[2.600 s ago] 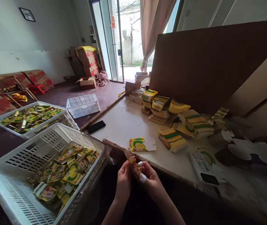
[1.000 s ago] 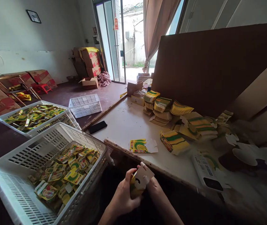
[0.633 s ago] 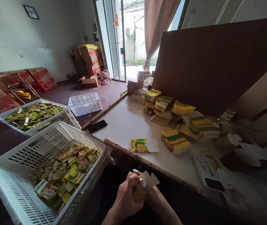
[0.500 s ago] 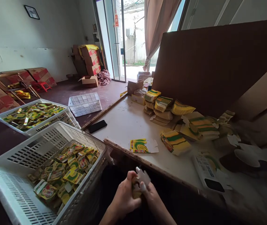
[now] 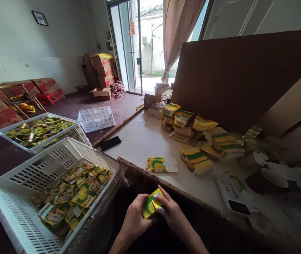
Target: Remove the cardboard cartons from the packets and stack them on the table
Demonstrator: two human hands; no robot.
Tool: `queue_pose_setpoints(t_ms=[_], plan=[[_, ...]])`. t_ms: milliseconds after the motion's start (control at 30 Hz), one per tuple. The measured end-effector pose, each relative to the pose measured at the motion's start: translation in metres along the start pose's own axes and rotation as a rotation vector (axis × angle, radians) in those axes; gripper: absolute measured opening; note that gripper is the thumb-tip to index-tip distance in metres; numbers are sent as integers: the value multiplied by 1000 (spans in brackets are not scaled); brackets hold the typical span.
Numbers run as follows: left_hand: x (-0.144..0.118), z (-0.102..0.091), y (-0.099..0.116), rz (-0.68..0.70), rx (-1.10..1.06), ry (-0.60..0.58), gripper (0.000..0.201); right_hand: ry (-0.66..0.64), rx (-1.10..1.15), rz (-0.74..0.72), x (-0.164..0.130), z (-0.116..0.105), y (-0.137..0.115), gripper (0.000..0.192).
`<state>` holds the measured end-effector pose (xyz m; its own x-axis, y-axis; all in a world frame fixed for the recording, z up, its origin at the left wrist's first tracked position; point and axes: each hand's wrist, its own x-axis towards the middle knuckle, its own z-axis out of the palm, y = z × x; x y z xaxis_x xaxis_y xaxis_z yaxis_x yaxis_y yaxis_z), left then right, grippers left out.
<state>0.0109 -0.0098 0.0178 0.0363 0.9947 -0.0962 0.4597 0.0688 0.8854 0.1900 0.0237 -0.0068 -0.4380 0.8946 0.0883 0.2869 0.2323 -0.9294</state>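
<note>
At far left, a white perforated basket holds loose yellow-and-green sachets; a second basket with similar sachets stands just behind it. To the right of the near basket, below the table edge, the left hand and the right hand meet on a small yellow-and-green carton. The carton sits between the two hands: the left hand is closed around its lower left side with the thumb across the front face, and the right hand pinches its upper right end between thumb and fingertips. The carton is held tilted, clear of the table and just beside its near edge. On the table above the hands lies a flat carton blank. A black phone lies near the table's left edge. Further right, stacks of flat blanks lie before a brown cardboard sheet.
</note>
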Motion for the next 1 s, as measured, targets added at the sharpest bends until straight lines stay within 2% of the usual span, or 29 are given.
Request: queue_pose_setpoints(t_ms=[233, 300, 400, 467, 533, 667, 733, 767, 800, 867, 933, 1000], plan=[[5, -19, 3, 58, 53, -103, 50, -226, -62, 24, 1, -26, -19, 20], [7, -21, 4, 85, 95, -95, 49, -217, -60, 54, 3, -26, -19, 18], [8, -21, 5, 90, 115, -40, 46, -75, -6, 85, 7, -15, -16, 17], [8, -21, 4, 86, 96, -9, 47, 24, 84, 98, 11, -3, -14, 32], [8, -21, 0, 85, 75, 10, 48, 67, 173, 141, 14, 7, -13, 52], [5, -35, -19, 52, 22, 31, 46, 5, 161, 145, 27, 17, -14, 70], [3, -55, -32, -10, 16, 157, 52, 16, 46, 98, 39, 10, -12, 71], [2, -68, -39, -56, 70, 346, 58, 59, -37, 88, 47, 4, -10, 66], [1, -82, -45, -97, 163, 588, 70, 132, -147, 84, 57, -4, -8, 55], [-2, -108, -53, -164, 334, 885, 101, 279, -329, 109, 76, -21, 0, 35], [-5, -123, -59, -211, 353, 977, 108, 336, -392, 135, 92, -34, 8, 35], [-8, -122, -62, -223, 275, 931, 103, 343, -432, 160, 102, -39, 13, 35]])
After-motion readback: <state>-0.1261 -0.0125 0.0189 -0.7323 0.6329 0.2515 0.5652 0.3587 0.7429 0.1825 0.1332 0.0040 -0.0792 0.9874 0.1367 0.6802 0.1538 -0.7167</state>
